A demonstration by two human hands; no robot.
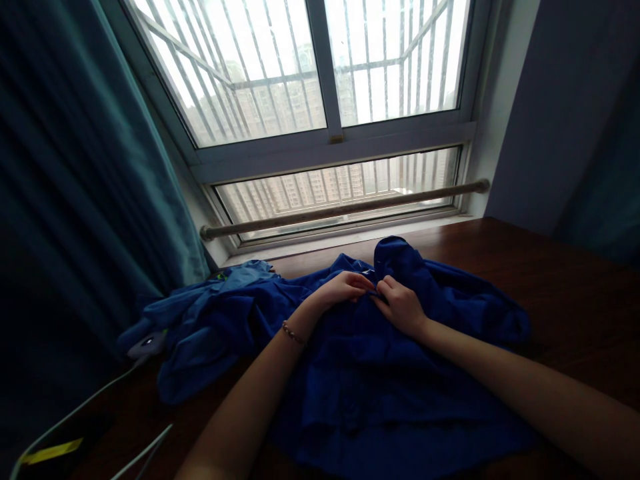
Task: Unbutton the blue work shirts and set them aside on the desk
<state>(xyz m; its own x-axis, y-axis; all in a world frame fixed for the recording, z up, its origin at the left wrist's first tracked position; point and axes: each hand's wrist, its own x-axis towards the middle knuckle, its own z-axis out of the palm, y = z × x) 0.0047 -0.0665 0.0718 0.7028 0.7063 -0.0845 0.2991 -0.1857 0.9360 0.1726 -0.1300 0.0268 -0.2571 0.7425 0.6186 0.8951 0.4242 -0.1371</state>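
Note:
A deep blue garment (pixel 360 380) lies spread and rumpled on a dark wooden surface (pixel 565 280) below a window. Both of my hands meet at its upper middle, near the collar. My left hand (pixel 343 288) is closed, its fingertips pinching the blue cloth; a thin bracelet sits on that wrist. My right hand (pixel 400 305) is closed too, fingers curled and pinching the same spot from the right. What lies between the fingertips is too small to make out beyond the cloth. A lighter blue piece of cloth (pixel 210 313) is bunched at the left.
A teal curtain (pixel 85 173) hangs at the left. A barred window (pixel 320 73) with a horizontal rail (pixel 345 208) runs along the back. A small pale device (pixel 147 345) with a white cable (pixel 75 410) lies at the lower left, beside a yellow tag (pixel 50 452).

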